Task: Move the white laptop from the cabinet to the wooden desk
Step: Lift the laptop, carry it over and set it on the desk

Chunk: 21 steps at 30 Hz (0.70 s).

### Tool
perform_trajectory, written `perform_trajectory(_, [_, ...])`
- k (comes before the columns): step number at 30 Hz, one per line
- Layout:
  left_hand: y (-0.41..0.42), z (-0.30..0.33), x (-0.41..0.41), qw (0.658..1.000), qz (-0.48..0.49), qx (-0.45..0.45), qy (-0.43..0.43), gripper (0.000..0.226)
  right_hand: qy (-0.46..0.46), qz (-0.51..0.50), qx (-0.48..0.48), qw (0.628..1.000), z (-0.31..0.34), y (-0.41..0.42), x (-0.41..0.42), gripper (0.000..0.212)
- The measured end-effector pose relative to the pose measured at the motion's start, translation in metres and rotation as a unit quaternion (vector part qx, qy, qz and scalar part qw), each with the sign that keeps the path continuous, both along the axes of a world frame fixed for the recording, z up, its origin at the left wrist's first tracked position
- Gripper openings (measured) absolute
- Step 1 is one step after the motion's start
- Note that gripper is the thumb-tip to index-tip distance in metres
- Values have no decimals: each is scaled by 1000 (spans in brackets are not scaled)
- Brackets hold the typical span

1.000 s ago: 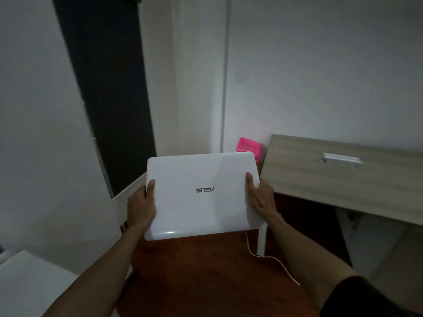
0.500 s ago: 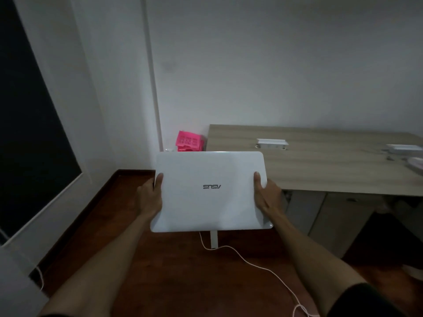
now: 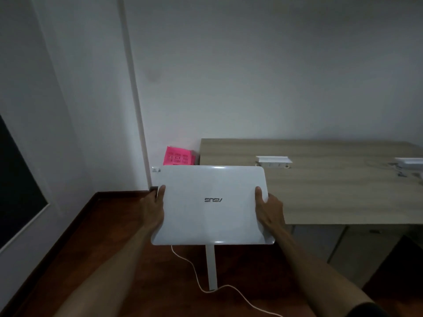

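Observation:
The white laptop (image 3: 211, 216) is closed, lid up, its logo upside down to me. I hold it level in the air in front of my chest. My left hand (image 3: 153, 208) grips its left edge, thumb on the lid. My right hand (image 3: 269, 208) grips its right edge the same way. The wooden desk (image 3: 332, 191) stands ahead and to the right against the wall; the laptop overlaps the desk's near left corner in view. The cabinet is out of view.
A pink basket (image 3: 178, 156) leans by the wall left of the desk. White socket boxes (image 3: 273, 160) sit on the desk. A white desk leg (image 3: 210, 266) and a white cable (image 3: 229, 291) are on the red-brown floor. A dark window (image 3: 16, 179) is at left.
The view has swung right and a little closer to the desk, which now fills more of the right side. Both hands keep the same grip on the laptop.

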State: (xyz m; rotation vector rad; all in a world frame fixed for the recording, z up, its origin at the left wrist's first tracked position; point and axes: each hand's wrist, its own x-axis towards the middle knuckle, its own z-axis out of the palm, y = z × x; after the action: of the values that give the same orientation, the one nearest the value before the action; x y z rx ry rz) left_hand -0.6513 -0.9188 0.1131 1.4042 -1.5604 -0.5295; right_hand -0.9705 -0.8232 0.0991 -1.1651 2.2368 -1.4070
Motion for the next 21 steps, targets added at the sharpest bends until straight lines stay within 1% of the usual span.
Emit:
perform_trajectory(3, [-51,-3,-19,1000,-5,8,-26,56,-5,-5,6,1000,-2,-41,-18,69])
perform_trajectory(6, [-104,-15,-46,999,-20,30,-26,61,-17,-4,20,1000,-11,-82,-46,68])
perform_trajectory(11, [-192,-44,-107,998,-25,38,-38,57,-50,7,48,998,-40,-167,-109,75])
perform_trajectory(14, [-247,-63,-145,997,-15,60,-42,58,-63,25,69,995,-58,-221,-146,70])
perform_trajectory(17, [-292,-78,-178,995,-16,90,-25,59,-66,48,111,991,-69,-268,-185,67])
perform_trajectory(21, [-345,-100,-210,993,-15,113,-33,56,-39,77,180,980,-87,-326,-229,72])
